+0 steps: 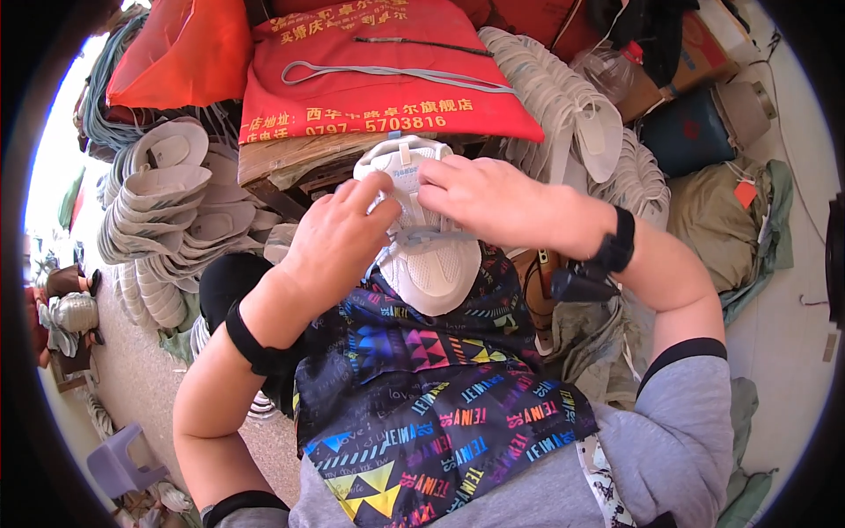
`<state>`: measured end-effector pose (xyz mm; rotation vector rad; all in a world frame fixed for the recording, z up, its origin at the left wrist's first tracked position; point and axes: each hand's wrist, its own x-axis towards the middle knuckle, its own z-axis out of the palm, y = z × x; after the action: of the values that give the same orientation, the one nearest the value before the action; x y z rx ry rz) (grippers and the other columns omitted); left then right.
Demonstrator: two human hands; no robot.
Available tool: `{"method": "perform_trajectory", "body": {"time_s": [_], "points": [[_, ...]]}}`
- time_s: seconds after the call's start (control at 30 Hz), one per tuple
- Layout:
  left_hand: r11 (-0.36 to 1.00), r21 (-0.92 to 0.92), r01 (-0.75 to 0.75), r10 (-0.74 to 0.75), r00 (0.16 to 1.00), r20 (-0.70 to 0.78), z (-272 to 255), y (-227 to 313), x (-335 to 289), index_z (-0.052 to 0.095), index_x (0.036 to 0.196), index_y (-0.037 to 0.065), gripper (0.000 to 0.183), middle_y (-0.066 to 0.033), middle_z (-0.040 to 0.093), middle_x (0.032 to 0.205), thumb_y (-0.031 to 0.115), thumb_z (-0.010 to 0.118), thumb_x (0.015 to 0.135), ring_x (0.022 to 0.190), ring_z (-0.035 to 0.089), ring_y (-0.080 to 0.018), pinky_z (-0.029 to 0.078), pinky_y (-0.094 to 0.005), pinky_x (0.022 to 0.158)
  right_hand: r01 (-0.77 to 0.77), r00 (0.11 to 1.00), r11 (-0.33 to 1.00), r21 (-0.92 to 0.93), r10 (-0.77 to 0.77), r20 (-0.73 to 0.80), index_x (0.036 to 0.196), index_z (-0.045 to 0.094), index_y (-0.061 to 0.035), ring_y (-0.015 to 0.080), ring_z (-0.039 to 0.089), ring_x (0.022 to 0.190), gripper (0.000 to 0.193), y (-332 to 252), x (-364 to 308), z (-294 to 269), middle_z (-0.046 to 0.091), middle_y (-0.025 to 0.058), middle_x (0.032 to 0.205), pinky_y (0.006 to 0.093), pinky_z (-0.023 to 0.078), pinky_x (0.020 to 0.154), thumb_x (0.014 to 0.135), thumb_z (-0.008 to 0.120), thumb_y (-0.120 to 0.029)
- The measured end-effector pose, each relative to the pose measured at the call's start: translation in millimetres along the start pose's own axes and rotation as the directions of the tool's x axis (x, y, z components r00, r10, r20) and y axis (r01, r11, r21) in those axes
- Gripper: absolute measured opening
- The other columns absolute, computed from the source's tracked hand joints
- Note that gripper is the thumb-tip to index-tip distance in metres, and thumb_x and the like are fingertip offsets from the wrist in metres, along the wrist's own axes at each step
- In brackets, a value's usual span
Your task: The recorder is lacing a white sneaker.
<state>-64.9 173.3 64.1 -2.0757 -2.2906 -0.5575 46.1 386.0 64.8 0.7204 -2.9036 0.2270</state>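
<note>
A white shoe upper (pixel 433 277) of mesh rests upright on my lap, its rounded toe toward me and its opening toward the bench. Across its middle lies a grey-blue shoelace (pixel 429 237). My left hand (pixel 343 224) is on the shoe's left edge with bent fingers pressed together by the tongue (pixel 406 176); what they pinch is hidden. From the other side, my right hand (pixel 484 198) grips the upper beside the tongue, its fingertips close to the left ones. Both wrists wear black straps.
A red bag (pixel 352 88) with a loose lace covers the wooden bench (pixel 264 163) ahead. Stacked pale shoe uppers stand left (pixel 158 211) and right (pixel 563 97). Farther right are a blue cylinder (pixel 687 136) and an olive cloth bundle (pixel 717 220). A purple stool (pixel 128 458) stands low left.
</note>
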Motion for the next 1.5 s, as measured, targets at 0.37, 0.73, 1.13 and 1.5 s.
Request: {"method": "perform_trajectory", "body": {"time_s": [0.37, 0.73, 1.13, 1.5], "points": [[0.993, -0.114, -0.020, 0.028, 0.997, 0.068, 11, -12, 3, 0.053, 0.091, 0.007, 0.030, -0.0090, 0.056, 0.091, 0.009, 0.073, 0.068, 0.086, 0.060, -0.0320, 0.049, -0.0438, 0.075, 0.011, 0.975, 0.991, 0.134, -0.041, 0.220, 0.088, 0.060, -0.0030, 0.0315, 0.063, 0.086, 0.015, 18, 2, -4, 0.054, 0.0121, 0.096, 0.0432, 0.053, 0.070, 0.081, 0.063, -0.016], [0.918, -0.258, 0.301, -0.243, 0.942, 0.233, 17, -10, 14, 0.066, 0.080, 0.003, 0.015, -0.0073, 0.059, 0.090, 0.017, 0.070, 0.082, 0.080, 0.061, -0.0242, 0.048, -0.0321, 0.073, -0.376, 0.923, 0.853, 0.361, 0.310, 0.230, 0.081, 0.061, -0.0023, 0.0275, 0.059, 0.088, 0.016, 2, 2, 16, 0.052, 0.0101, 0.093, 0.0400, 0.048, 0.074, 0.083, 0.066, -0.017], [0.968, -0.075, 0.239, -0.246, 0.963, -0.112, 17, 4, 0, 0.065, 0.084, 0.008, 0.013, -0.0088, 0.056, 0.097, 0.020, 0.068, 0.082, 0.094, 0.055, -0.0299, 0.041, -0.0435, 0.079, -0.357, 0.867, 0.717, 0.599, 0.493, -0.073, 0.091, 0.060, -0.0041, 0.0291, 0.059, 0.091, 0.015, -22, -7, 29, 0.052, 0.0111, 0.097, 0.0392, 0.049, 0.078, 0.086, 0.064, -0.017], [0.668, -0.684, 0.293, -0.480, 0.872, -0.096, 52, 3, -3, 0.067, 0.079, 0.001, 0.009, -0.0062, 0.048, 0.095, 0.008, 0.071, 0.080, 0.090, 0.049, -0.0180, 0.042, -0.0279, 0.078, -0.393, 0.892, 0.801, 0.451, 0.451, -0.025, 0.090, 0.057, -0.0033, 0.0268, 0.061, 0.086, 0.013, -23, -10, 29, 0.051, 0.0083, 0.102, 0.0365, 0.050, 0.072, 0.084, 0.065, -0.011]]}}
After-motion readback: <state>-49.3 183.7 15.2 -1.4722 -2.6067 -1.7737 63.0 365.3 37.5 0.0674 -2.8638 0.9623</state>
